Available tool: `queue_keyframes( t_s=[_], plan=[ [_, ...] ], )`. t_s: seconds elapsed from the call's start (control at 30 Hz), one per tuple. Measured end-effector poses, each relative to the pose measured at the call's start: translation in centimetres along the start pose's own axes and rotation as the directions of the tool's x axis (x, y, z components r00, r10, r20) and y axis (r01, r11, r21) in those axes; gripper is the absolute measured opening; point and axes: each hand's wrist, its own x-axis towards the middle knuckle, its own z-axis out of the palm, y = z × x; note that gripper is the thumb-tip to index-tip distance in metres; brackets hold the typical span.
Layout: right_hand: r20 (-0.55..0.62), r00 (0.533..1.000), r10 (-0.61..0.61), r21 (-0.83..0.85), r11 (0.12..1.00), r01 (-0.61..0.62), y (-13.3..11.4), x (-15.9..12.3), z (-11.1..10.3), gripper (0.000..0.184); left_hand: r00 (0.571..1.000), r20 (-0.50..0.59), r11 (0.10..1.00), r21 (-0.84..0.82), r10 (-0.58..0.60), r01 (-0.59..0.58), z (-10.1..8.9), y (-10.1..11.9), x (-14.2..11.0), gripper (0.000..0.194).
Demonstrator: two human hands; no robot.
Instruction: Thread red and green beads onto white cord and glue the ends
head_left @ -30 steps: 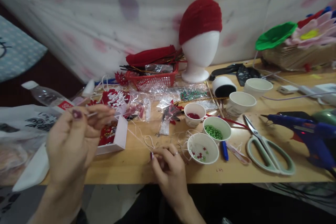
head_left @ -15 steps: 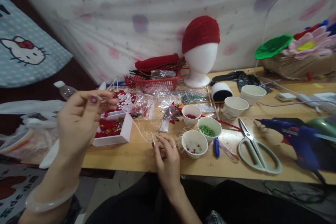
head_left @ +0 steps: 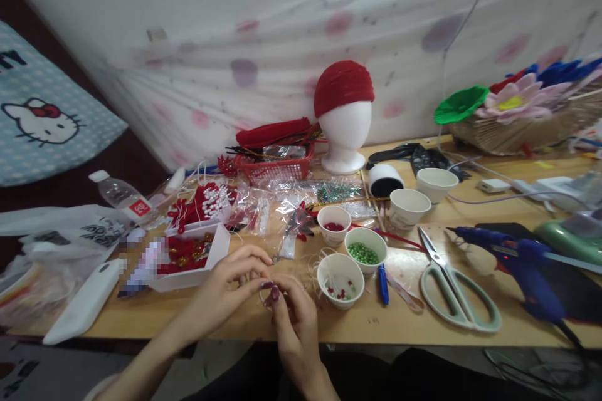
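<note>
Just over the table's front edge, my left hand (head_left: 228, 285) and my right hand (head_left: 296, 319) meet fingertip to fingertip. Both are closed in a pinch on a thin white cord (head_left: 264, 294), mostly covered by the fingers. Close to my right hand stands a paper cup (head_left: 342, 302) with a few red beads and pale threads inside. Behind it are a cup of green beads (head_left: 363, 254) and one of dark red beads (head_left: 334, 227). A white box (head_left: 219, 249) with red and gold ornaments lies beyond my left hand.
Large scissors (head_left: 451, 282), a blue pen (head_left: 383, 285) and a blue glue gun (head_left: 522, 250) lie to the right. At the back stand a white foam head (head_left: 345, 128) wearing a red cap and a red basket (head_left: 277, 169). A phone-like white slab (head_left: 87, 301) lies left.
My left hand has come down and right from its raised place to meet my right hand. The cord stretched between them has drawn in. The view has tilted slightly up.
</note>
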Motion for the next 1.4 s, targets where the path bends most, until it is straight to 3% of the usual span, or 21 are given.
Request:
queue_keyframes(
  t_s=[0.17,0.63,0.83,0.93,1.07,1.27,1.4],
  plan=[
    [-0.024,0.999,0.042,0.029,0.999,-0.042,0.2,-0.3,0.1,0.021,0.995,-0.098,0.996,-0.082,-0.030,0.022,0.9,-0.6,0.1,0.019],
    [-0.052,0.993,0.106,0.100,0.990,-0.100,0.2,0.0,0.3,0.019,0.987,-0.144,0.993,-0.100,-0.069,0.055,1.8,-0.9,-0.4,0.019],
    [-0.051,0.996,0.068,0.045,0.997,-0.066,-0.4,0.3,0.0,0.015,0.983,-0.147,0.984,-0.159,-0.109,0.085,1.9,-0.6,-0.7,0.023],
    [-0.041,0.999,-0.004,0.002,1.000,0.004,-0.9,0.3,-0.2,0.017,0.965,-0.030,0.931,-0.270,-0.262,0.244,2.0,-1.3,-1.2,0.040],
    [0.013,0.990,-0.144,-0.006,0.990,0.144,-1.8,-0.2,0.0,0.022,0.853,0.256,0.768,-0.373,-0.455,0.521,2.1,-3.0,-2.2,0.070],
    [0.007,0.971,-0.240,0.015,0.971,0.240,-3.6,-1.0,0.9,0.026,0.828,0.284,0.760,-0.332,-0.484,0.558,1.7,-4.5,-2.7,0.074],
    [0.043,0.962,-0.270,0.041,0.962,0.269,-4.2,-1.5,1.4,0.025,0.806,0.341,0.644,-0.485,-0.484,0.592,1.5,-5.3,-2.5,0.072]
  ],
)
